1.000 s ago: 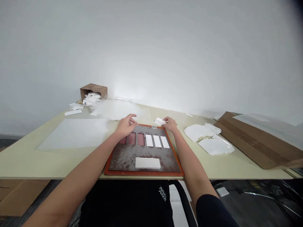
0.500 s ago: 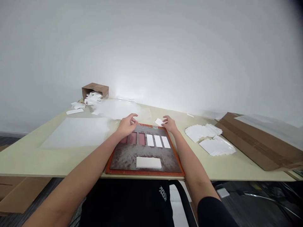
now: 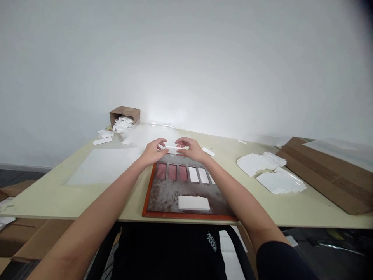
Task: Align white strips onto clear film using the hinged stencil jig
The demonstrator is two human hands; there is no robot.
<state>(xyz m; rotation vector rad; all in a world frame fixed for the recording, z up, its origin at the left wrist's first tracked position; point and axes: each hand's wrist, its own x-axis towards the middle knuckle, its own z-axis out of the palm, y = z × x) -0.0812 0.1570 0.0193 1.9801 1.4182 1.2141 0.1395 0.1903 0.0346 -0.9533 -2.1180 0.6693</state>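
Observation:
Both hands meet above the far edge of a rusty metal plate [image 3: 163,194] with an orange rim. My left hand [image 3: 153,150] and my right hand [image 3: 190,149] pinch the two ends of a small white strip [image 3: 171,149] between them. The plate has a row of rectangular slots: the left three show red [image 3: 172,171], the ones to the right hold white pieces [image 3: 194,174]. A larger white block [image 3: 194,202] lies on the plate's near part. One loose white piece [image 3: 208,151] lies on the table just right of my right hand.
A tipped cardboard box [image 3: 125,114] spills white pieces at the far left. A clear plastic sheet [image 3: 101,165] lies left of the plate. Stacks of white cards [image 3: 269,171] and flat cardboard [image 3: 326,171] lie to the right. Cardboard sits on the floor at left.
My right hand moved left from the white piece at the plate's far right corner to meet my left hand; both now hold a white strip. The view shifted, so the plate appears further right.

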